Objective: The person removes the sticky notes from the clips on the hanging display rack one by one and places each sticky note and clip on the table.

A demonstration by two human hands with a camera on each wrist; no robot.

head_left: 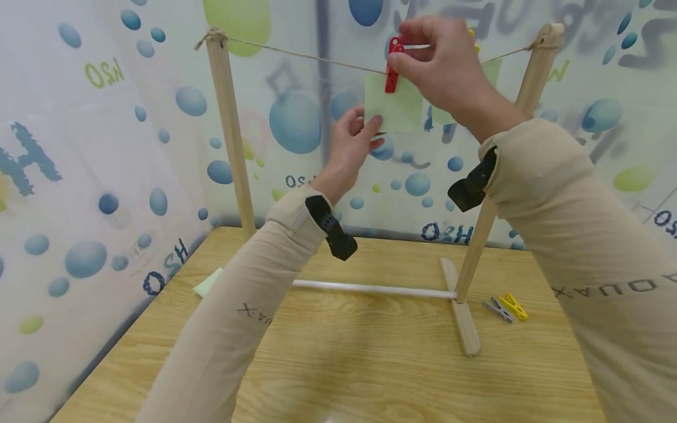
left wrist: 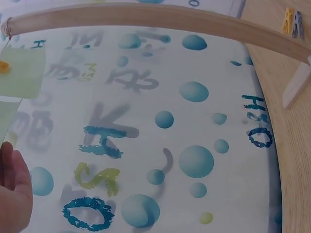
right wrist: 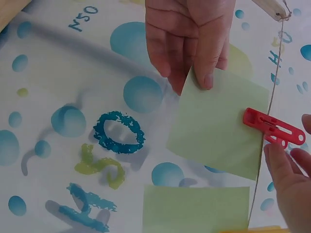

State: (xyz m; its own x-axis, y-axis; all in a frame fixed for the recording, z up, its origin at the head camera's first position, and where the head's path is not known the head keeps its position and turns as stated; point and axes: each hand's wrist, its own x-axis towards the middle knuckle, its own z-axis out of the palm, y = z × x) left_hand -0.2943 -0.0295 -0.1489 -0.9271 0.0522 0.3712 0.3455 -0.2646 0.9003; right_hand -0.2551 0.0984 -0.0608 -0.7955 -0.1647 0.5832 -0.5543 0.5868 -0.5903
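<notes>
A pale green square of paper (head_left: 394,108) hangs at the twine (head_left: 307,56), with a red clothespin (head_left: 391,73) over its top edge. My left hand (head_left: 346,144) pinches the paper's lower left corner, thumb in front and fingers behind. At the clothespin's upper end, my right hand (head_left: 444,70) holds the handles between thumb and fingers. The right wrist view shows the red clothespin (right wrist: 272,127) lying across the paper's edge and the twine. Just right of this sheet hangs a second green paper (left wrist: 24,73) with a yellow clothespin (left wrist: 4,67), partly hidden by my right hand in the head view.
Two wooden posts (head_left: 230,129) carry the twine, and a white rod (head_left: 370,288) runs low between them. A grey clothespin (head_left: 498,310) and a yellow clothespin (head_left: 513,306) lie by the right foot. Green paper (head_left: 208,283) shows behind my left sleeve on the wooden table (head_left: 317,352).
</notes>
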